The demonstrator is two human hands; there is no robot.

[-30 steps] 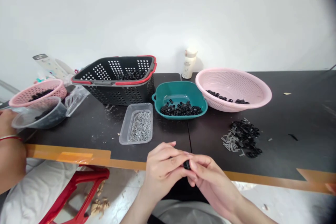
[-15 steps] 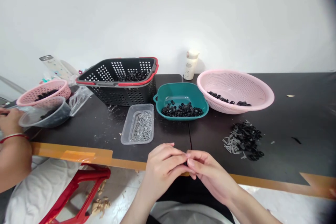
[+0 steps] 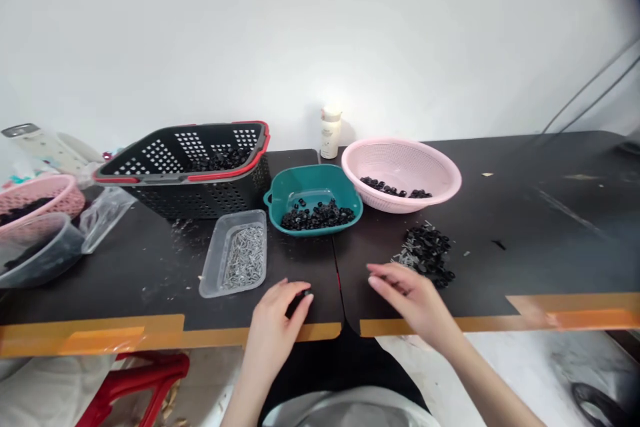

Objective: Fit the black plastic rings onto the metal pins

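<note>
My left hand is closed at the table's front edge, with a small black plastic part between thumb and fingertips. The part's exact kind is too small to make out. Apart from it, my right hand hovers over the table with its fingers loosely bent and thumb slightly off them; nothing shows in it. Just beyond the right hand lies a pile of black plastic pieces, mixed with grey pins. A clear plastic tub of small metal pins stands beyond my left hand.
A teal basin with black parts sits mid-table. Right of it stands a pink colander holding some too, left a black basket with red handles. A white bottle is by the wall. Pink and clear bowls stand far left.
My hands have parted: the left moved left, keeping the black part, and the right moved toward the pile. The view has turned right, so the co-worker's arm is out of sight.
</note>
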